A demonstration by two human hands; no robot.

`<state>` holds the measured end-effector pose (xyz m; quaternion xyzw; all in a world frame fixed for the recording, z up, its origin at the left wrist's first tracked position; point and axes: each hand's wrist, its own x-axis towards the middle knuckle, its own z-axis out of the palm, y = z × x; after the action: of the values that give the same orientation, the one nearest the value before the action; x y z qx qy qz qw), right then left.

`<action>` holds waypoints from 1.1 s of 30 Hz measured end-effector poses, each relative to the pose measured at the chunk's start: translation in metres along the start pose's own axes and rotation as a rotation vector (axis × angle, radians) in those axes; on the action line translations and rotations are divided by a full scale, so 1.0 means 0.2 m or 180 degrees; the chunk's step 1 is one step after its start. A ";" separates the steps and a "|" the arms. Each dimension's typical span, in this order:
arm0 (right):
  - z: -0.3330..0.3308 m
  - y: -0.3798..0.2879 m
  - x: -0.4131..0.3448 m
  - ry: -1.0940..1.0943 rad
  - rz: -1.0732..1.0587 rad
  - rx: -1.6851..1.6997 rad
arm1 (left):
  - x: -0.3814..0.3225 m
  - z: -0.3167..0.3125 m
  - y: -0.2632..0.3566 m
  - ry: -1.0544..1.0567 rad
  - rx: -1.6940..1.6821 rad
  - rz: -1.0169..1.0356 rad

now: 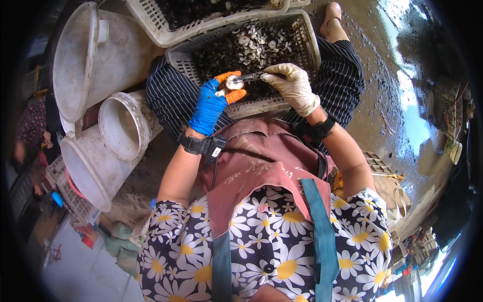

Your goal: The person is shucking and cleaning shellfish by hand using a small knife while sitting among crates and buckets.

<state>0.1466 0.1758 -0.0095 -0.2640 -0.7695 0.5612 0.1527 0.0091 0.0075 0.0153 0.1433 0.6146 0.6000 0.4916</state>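
Observation:
My left hand (pixel 213 100), in a blue glove with orange finger covers, grips a small round whitish piece (pixel 234 82) with a brownish rim, perhaps a water chestnut; its kind is not certain. In a pale latex glove, my right hand (pixel 292 85) holds a narrow dark metal hand tool (pixel 251 77). The tool's tip touches the face of the round piece. Both hands are above the near side of a dirty white plastic crate (pixel 260 105), which stands between my knees. Inside it lie dark scraps and a heap of pale peelings (pixel 258 45) with a few round whitish pieces.
A second plastic crate (pixel 181 34) with dark contents stands beyond the first. Large white plastic buckets (pixel 124 56) lie tilted at the left, with smaller ones (pixel 124 126) below. Wet, muddy floor (pixel 381 113) extends at the right. Part of another person (pixel 34 120) shows at the far left.

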 end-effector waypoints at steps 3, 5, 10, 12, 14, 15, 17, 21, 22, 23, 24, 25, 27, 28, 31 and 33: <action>0.08 -0.03 -0.01 -0.0170 0.0938 0.1017 | -0.01 0.03 0.02 0.0112 0.0302 0.0066; 0.15 -0.03 0.00 -0.0026 0.0840 0.1130 | -0.01 0.05 -0.07 -0.0118 0.0496 0.0056; 0.11 -0.01 0.06 0.0129 0.1007 0.1473 | -0.01 0.06 0.01 0.0052 0.0133 0.0011; 0.08 -0.01 0.05 0.0271 0.1062 0.1610 | 0.00 0.03 0.03 0.0023 -0.0521 -0.0321; 0.07 -0.04 0.02 0.0250 0.0977 0.1701 | 0.00 0.03 0.05 0.0003 -0.0706 -0.0502; 0.08 -0.09 0.00 0.0185 0.0920 0.1753 | 0.00 0.05 0.07 0.0109 -0.0919 -0.0596; 0.16 0.01 -0.04 0.0233 0.0092 0.1029 | -0.01 0.07 0.07 0.0206 -0.1128 -0.0695; 0.05 0.11 -0.01 0.0210 0.0977 0.0699 | -0.02 0.04 0.03 0.0173 -0.1173 -0.0885; 0.03 0.13 -0.01 0.0260 0.1094 0.0898 | -0.02 0.05 0.02 0.0273 -0.1192 -0.0758; 0.02 0.15 -0.02 0.0310 0.1211 0.1098 | -0.02 0.06 0.01 0.0372 -0.1212 -0.0632; 0.05 0.16 -0.02 0.0309 0.0714 0.0997 | -0.03 0.07 0.01 0.0388 -0.1221 -0.0674; 0.04 0.01 0.00 0.0015 0.0852 0.1456 | -0.02 0.07 0.05 0.0337 -0.1063 -0.0748; 0.10 0.03 -0.03 -0.0137 -0.0017 0.0776 | -0.02 0.06 0.05 0.0136 -0.0873 -0.0796; 0.10 0.00 -0.02 -0.0087 0.0542 0.1543 | -0.01 0.05 0.04 0.0170 -0.1054 -0.0763; 0.01 0.10 0.02 0.0060 0.1161 0.0960 | 0.00 -0.01 0.02 0.0096 -0.1415 -0.0834; 0.04 0.09 0.01 0.0152 0.0825 0.1248 | 0.00 -0.03 0.00 0.0002 -0.1618 -0.0972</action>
<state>0.1450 0.1736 -0.0285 -0.3391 -0.6017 0.7083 0.1459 0.0048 0.0046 0.0140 -0.0788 0.4592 0.6539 0.5961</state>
